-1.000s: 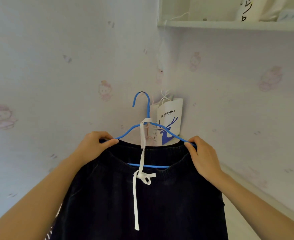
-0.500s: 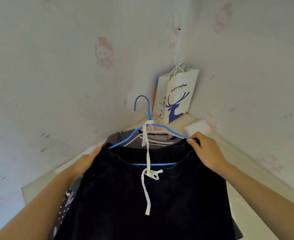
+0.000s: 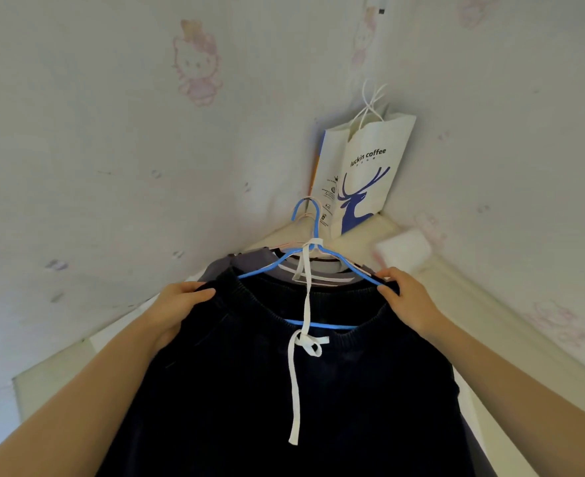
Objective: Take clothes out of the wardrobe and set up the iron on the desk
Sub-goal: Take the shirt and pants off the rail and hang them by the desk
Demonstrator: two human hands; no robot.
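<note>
Over the corner of the pale counter [image 3: 463,290], a dark navy knitted garment with an elastic waistband [image 3: 294,390] is held up on a thin blue wire hanger [image 3: 313,253], probably so it can be lowered flat onto the clothes already lying there. It is the largest thing in view; one is counted. Beneath it a pile of grey and dark clothes on pale pink hangers [image 3: 249,261] is seen; how many pieces cannot be told. One white paper bag with a blue deer print and string handles [image 3: 363,173] is propped upright in the wall corner, just behind the hanger hook. One small white folded cloth or pad [image 3: 403,249] lies beside the bag. One white flat drawstring [image 3: 299,342] is looped over the hanger neck and tied in a bow, seemingly to keep the garment from slipping off. Two hands are counted: the left hand [image 3: 177,311] is curled round the garment's left waistband edge, and the right hand [image 3: 408,301] pinches the hanger's right shoulder together with the fabric, so the load is kept level. No iron is in view.
</note>
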